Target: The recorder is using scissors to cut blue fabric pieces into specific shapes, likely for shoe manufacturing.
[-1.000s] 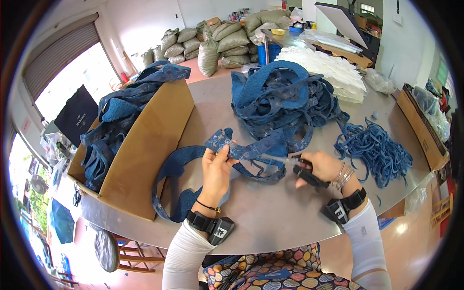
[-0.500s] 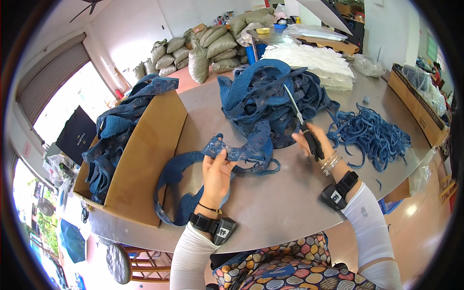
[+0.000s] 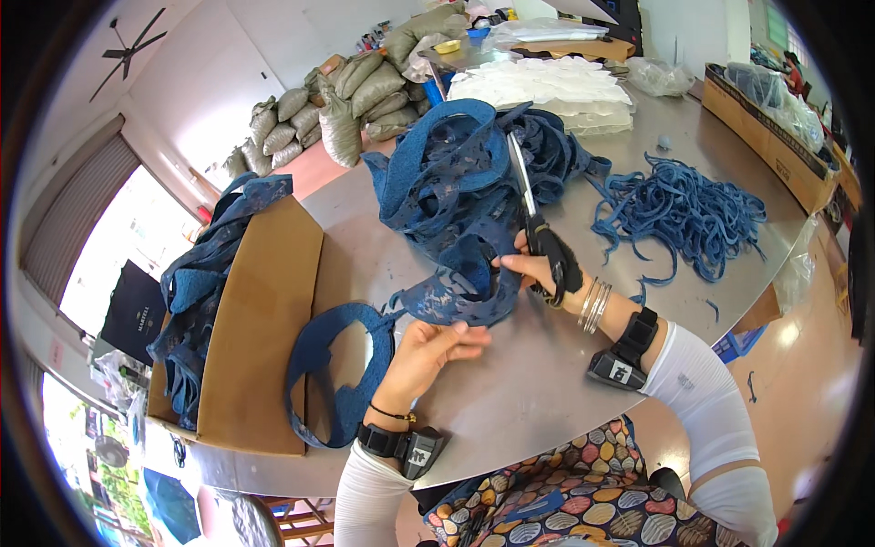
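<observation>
My right hand [image 3: 540,272] is wrapped round the black handles of a pair of scissors [image 3: 524,179], whose blades point up and away. Its thumb and forefinger also reach the edge of a patterned blue fabric strip [image 3: 447,296]. Just below that strip, my left hand [image 3: 421,357] has its fingers stretched out, with nothing visibly gripped. The strip runs left into a loose loop [image 3: 299,365] on the table. Beyond my hands lies a tangled heap of wide blue strips [image 3: 437,173].
Thin blue offcuts [image 3: 679,214] lie in a pile at right. A cardboard box [image 3: 264,337] full of blue strips stands at left on the metal table [image 3: 510,401]. White stacked sheets [image 3: 547,96] sit at the back, and another box [image 3: 766,137] at far right. Sacks [image 3: 342,128] are piled behind.
My left hand has let go of the strip and moved down and right, its fingers opening. My right hand has brought the scissors left to the strip. The view has shifted.
</observation>
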A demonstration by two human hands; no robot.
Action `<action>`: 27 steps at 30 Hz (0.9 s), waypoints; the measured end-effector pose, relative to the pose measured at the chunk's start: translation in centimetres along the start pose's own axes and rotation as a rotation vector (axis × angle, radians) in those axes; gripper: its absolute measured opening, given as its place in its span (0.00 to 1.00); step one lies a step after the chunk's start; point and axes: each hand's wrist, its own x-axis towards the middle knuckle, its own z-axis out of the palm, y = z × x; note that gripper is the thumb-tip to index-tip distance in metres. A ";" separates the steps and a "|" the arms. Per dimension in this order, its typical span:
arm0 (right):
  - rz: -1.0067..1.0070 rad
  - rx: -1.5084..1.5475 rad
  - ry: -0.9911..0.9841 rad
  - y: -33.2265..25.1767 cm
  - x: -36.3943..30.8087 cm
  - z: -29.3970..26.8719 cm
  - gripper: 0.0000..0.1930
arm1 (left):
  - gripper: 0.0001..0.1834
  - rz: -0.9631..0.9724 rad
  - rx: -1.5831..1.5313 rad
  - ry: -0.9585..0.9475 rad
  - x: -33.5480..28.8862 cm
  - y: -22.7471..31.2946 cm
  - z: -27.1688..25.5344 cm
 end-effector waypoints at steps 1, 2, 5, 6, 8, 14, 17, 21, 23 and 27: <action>0.030 -0.121 0.041 -1.0 0.1 -0.4 0.13 | 0.12 -0.099 0.104 -0.067 -0.3 0.4 -0.3; -0.072 -0.054 0.050 -0.7 0.4 -1.0 0.12 | 0.14 -0.208 0.209 -0.224 -0.4 1.1 -0.7; 0.008 0.307 -0.032 -1.2 0.7 -3.5 0.11 | 0.15 -0.235 0.116 -0.568 -1.6 2.3 -3.4; 0.079 0.386 -0.083 -1.6 0.9 -3.7 0.10 | 0.15 -0.114 0.024 -0.527 -1.8 2.0 -4.3; 0.198 0.463 -0.122 -2.4 1.0 -3.9 0.09 | 0.15 0.185 -0.115 -0.106 -1.3 0.9 -4.3; 0.105 0.204 -0.074 -2.4 1.9 -5.6 0.05 | 0.24 0.283 0.433 0.307 0.5 -0.8 -2.9; 0.066 0.154 0.011 -2.4 1.8 -5.3 0.06 | 0.27 0.246 0.443 0.194 0.7 -1.0 -2.2; 0.069 0.184 0.000 -2.2 2.0 -5.6 0.07 | 0.30 0.244 0.402 0.181 1.9 -1.4 -1.6; 0.054 0.186 -0.014 -1.7 2.2 -6.3 0.08 | 0.40 0.276 0.374 0.130 2.7 -1.1 -0.9; 0.040 0.156 0.027 -1.3 2.8 -6.8 0.08 | 0.64 0.408 0.578 -0.082 5.2 0.4 -0.5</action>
